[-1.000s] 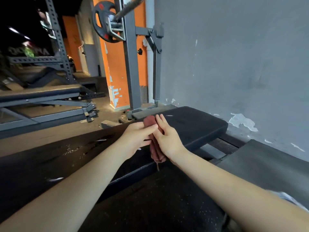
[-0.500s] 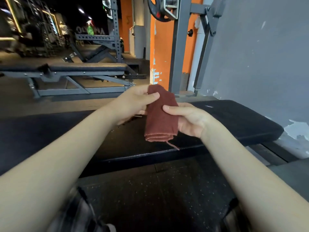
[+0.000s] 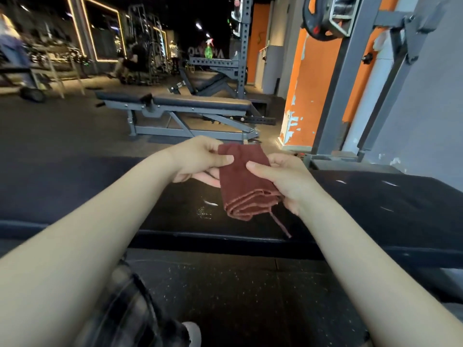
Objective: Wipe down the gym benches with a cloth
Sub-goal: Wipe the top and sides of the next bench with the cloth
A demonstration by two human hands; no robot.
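Since a second ago the maroon cloth (image 3: 240,181) has gone from a narrow bundle between the palms to a folded pad with its broad face showing, and the view has swung left to take in more of the gym hall. The left grip (image 3: 200,159), a bare hand, pinches the cloth's upper left corner, with the thumb on top and the fingers beneath. The right grip (image 3: 280,179) pinches the right edge, its thumb laid across the face and its fingers curled behind. The cloth is held between the two, above the black padded surface (image 3: 375,209) of the near bench; I cannot tell whether it touches the pad. Its layered folds face downward, and a loose thread (image 3: 280,224) dangles from them. Pale scuffs and a dull smear mark the surface just left of the cloth. Beyond it stands a second bench (image 3: 200,102) on a grey frame. At upper right a weight plate (image 3: 315,18) hangs on a grey rack upright (image 3: 343,83) in front of a chipped orange pillar (image 3: 318,83).
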